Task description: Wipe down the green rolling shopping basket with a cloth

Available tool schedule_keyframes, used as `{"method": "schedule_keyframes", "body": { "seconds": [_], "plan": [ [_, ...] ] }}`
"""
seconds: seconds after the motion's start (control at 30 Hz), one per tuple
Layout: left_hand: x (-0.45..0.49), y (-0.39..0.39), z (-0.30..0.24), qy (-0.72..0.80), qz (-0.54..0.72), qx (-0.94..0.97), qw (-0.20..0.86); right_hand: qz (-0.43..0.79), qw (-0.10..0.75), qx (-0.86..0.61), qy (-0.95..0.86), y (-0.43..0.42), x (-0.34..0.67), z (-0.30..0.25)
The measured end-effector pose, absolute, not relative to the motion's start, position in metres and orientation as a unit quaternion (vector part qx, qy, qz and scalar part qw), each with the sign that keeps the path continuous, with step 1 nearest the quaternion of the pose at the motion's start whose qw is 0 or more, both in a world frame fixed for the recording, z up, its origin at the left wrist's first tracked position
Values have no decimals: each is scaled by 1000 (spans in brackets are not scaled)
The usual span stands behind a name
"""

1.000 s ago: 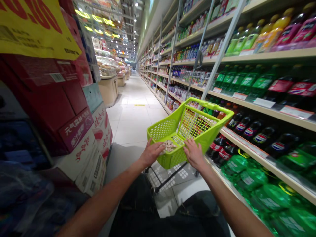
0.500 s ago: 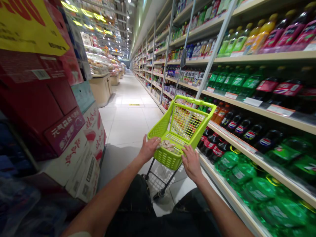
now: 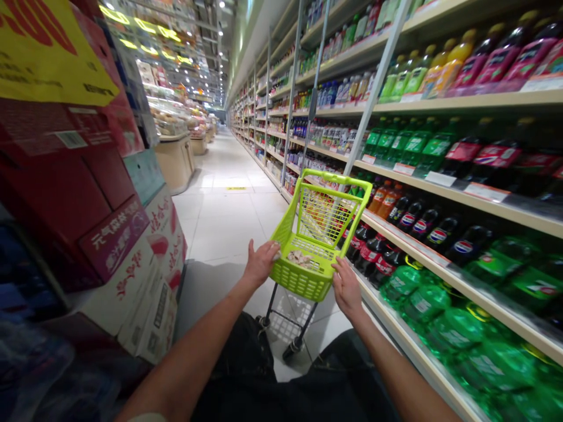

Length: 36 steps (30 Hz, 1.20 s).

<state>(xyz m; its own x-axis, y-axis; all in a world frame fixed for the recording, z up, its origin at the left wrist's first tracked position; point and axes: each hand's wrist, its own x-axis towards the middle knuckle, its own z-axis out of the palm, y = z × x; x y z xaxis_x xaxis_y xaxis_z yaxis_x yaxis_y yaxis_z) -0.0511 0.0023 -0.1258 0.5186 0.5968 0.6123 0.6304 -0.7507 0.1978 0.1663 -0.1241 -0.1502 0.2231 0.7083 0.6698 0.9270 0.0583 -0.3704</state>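
A small lime-green shopping cart with a plastic basket stands in front of me on dark legs with wheels. My left hand is at the basket's left front corner, thumb raised, fingers closed over a small whitish wad that looks like tissue or cloth. Part of that wad is hidden by the fingers. My right hand curls its fingers over the right front rim of the basket. Crumpled pale pieces lie on the basket floor; their kind is unclear.
Shelves of drink bottles run along the right, close to the cart. Stacked cartons with a yellow sign border the left. A pale tiled aisle stretches ahead, past a wooden display counter.
My left hand has slid outward from the rim to the basket's left corner. The right hand stays on the right rim. The view has turned slightly.
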Motion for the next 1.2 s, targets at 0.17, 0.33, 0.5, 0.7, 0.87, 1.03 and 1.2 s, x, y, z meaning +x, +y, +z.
{"method": "schedule_keyframes", "body": {
  "seconds": [0.17,0.33,0.5,0.7,0.87,1.03,1.2],
  "plan": [
    [-15,-31,-133,-236,-329,-914,27,-152,419,-666,-599,-126,168,-154],
    [-22,-21,-129,-250,-319,-914,25,-146,399,-668,-611,-130,176,-154],
    [-35,-13,-122,-342,-327,-881,3,-152,443,-663,-584,-126,173,-157],
    [-8,-39,-124,-227,-316,-921,22,-155,425,-671,-587,-128,174,-157],
    [-7,-34,-119,-299,-330,-895,17,-157,453,-674,-562,-125,172,-163],
    [38,-65,-126,-187,-321,-928,20,-145,437,-676,-575,-125,179,-162],
    [1,-36,-128,-283,-342,-896,26,-136,406,-688,-585,-129,185,-158]
  ]
}}
